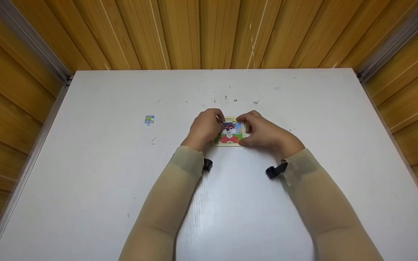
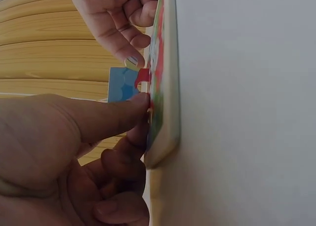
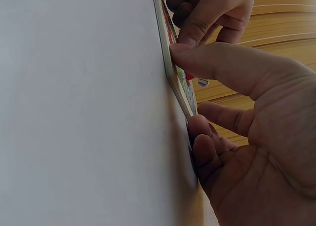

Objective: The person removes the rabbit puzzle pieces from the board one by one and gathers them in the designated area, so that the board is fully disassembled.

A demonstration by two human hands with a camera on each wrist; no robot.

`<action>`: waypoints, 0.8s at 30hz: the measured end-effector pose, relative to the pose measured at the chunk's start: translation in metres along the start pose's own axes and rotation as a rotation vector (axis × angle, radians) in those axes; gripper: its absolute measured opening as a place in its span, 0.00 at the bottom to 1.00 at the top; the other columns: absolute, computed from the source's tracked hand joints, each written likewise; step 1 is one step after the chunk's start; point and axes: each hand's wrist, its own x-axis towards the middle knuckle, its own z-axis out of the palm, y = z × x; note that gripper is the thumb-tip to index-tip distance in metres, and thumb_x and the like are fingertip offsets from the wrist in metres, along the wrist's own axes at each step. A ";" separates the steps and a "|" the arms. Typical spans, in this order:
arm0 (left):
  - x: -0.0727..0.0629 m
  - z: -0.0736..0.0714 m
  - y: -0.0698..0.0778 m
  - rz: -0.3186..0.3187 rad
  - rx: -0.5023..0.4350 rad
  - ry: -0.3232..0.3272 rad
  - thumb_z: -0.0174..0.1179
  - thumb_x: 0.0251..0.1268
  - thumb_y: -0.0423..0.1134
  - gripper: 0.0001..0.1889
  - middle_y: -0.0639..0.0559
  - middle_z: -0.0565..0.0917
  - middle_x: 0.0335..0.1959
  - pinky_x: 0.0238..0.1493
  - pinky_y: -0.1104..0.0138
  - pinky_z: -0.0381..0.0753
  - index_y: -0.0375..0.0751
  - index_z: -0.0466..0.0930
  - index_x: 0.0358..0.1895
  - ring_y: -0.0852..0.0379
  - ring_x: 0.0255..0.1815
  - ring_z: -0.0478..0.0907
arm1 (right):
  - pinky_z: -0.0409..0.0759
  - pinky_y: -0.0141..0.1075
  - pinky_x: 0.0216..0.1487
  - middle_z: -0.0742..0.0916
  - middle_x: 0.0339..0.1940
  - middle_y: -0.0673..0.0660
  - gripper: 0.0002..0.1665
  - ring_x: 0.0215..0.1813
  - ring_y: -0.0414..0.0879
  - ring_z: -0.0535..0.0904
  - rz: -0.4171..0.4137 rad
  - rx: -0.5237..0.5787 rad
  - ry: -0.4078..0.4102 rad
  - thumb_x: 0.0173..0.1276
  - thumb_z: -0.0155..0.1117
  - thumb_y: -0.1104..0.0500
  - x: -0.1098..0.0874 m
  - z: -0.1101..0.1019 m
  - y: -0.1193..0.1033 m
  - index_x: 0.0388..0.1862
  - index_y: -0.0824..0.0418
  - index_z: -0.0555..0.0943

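Observation:
A small framed jigsaw puzzle (image 1: 229,139), showing a cartoon animal in red, lies on the table between both hands. My left hand (image 1: 205,127) pinches a jigsaw piece (image 2: 121,84), blue with a red patch, tilted up from the puzzle's surface near its far side. My right hand (image 1: 265,132) grips the puzzle's right side, its thumb (image 3: 212,60) on the near edge and fingers along the side and far part. In the left wrist view, a right fingertip comes close to the raised piece; whether it touches is unclear. The left fingers partly hide the puzzle's left side.
A loose jigsaw piece (image 1: 149,120), blue with green and yellow, lies on the white table (image 1: 103,163) left of the hands. Dark scuff marks (image 1: 235,100) dot the surface beyond the puzzle. Wood-look panels (image 1: 183,34) stand behind the table and at both sides.

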 end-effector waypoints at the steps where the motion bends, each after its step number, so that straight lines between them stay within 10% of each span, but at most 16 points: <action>1: 0.000 0.000 0.000 0.001 0.001 0.000 0.70 0.81 0.36 0.03 0.49 0.88 0.48 0.58 0.55 0.82 0.46 0.87 0.51 0.50 0.50 0.81 | 0.73 0.44 0.63 0.75 0.64 0.60 0.48 0.60 0.52 0.73 0.001 0.001 -0.001 0.68 0.84 0.59 0.000 0.000 0.000 0.82 0.62 0.72; 24: 0.002 0.005 -0.001 0.051 0.044 -0.025 0.62 0.86 0.34 0.12 0.48 0.91 0.62 0.75 0.53 0.82 0.43 0.92 0.61 0.49 0.61 0.85 | 0.72 0.44 0.62 0.74 0.65 0.61 0.46 0.60 0.52 0.72 0.012 0.023 -0.018 0.71 0.83 0.58 -0.001 -0.001 -0.002 0.83 0.62 0.72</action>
